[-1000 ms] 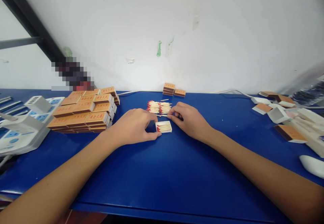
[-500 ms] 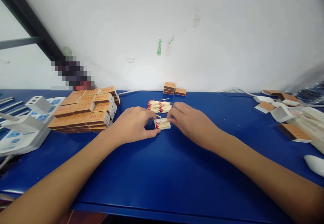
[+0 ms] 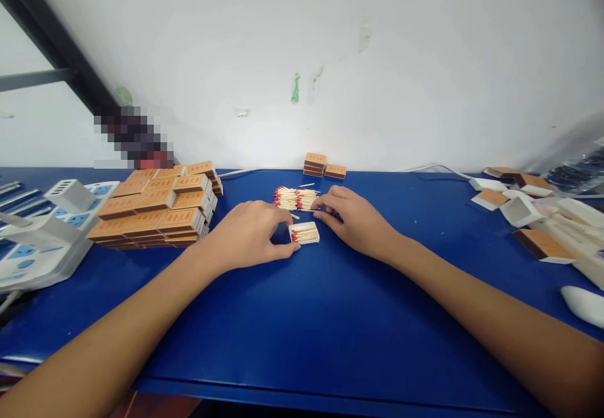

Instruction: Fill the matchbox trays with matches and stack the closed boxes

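A small white matchbox tray [image 3: 311, 240] lies on the blue table, partly filled with red-tipped matches. My left hand [image 3: 257, 232] grips its left end between thumb and fingers. Just behind the tray is a pile of loose matches [image 3: 296, 199], their heads mostly red. The fingertips of my right hand [image 3: 346, 215] reach the pile's right edge, thumb and forefinger slightly apart, with no match visible between them. One single match [image 3: 295, 216] rests between the pile and the tray, and another loose match [image 3: 306, 185] lies behind the pile.
Closed matchboxes [image 3: 155, 201] form a big stack on the left, beside a white power strip [image 3: 56, 260]. A few more matchboxes [image 3: 314, 163] stand against the wall. On the right lie scattered empty sleeves [image 3: 521, 210], a box [image 3: 545, 246] and a white object [image 3: 582, 305].
My right hand has moved from above the tray back to the match pile, uncovering the tray's right end. My left hand keeps its hold on the tray.
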`<action>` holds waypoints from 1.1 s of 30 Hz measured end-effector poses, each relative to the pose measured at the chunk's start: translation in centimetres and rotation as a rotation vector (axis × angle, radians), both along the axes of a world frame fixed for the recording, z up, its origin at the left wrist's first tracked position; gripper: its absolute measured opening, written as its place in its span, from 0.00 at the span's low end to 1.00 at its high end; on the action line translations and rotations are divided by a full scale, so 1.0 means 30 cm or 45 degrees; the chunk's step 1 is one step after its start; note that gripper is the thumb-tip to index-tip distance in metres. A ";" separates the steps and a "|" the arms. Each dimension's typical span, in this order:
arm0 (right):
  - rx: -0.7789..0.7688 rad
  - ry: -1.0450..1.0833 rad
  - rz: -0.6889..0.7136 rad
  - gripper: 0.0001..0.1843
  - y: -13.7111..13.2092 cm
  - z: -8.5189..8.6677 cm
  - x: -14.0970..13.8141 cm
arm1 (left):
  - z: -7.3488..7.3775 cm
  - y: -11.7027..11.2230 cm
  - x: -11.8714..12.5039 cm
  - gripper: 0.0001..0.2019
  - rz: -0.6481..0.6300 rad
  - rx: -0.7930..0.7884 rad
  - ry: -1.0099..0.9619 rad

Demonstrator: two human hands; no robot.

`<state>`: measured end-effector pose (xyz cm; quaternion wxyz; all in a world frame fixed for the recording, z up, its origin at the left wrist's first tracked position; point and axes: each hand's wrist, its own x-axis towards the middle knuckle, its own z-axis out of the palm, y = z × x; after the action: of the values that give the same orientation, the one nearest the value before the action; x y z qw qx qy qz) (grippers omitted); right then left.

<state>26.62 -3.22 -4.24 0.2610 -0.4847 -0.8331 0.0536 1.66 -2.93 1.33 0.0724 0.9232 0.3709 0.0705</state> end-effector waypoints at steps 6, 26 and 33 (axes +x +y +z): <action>-0.025 -0.036 -0.050 0.05 -0.004 0.001 -0.019 | -0.004 0.006 -0.003 0.14 -0.023 0.013 -0.013; -0.032 0.122 0.084 0.07 -0.073 0.056 -0.049 | -0.003 0.003 0.002 0.14 0.000 0.020 0.017; -0.032 0.009 0.010 0.09 -0.004 0.002 0.000 | -0.002 0.004 -0.002 0.14 -0.022 0.007 0.007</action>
<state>26.62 -3.35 -4.17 0.2575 -0.4843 -0.8335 0.0668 1.61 -2.80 1.28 0.0695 0.9268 0.3628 0.0683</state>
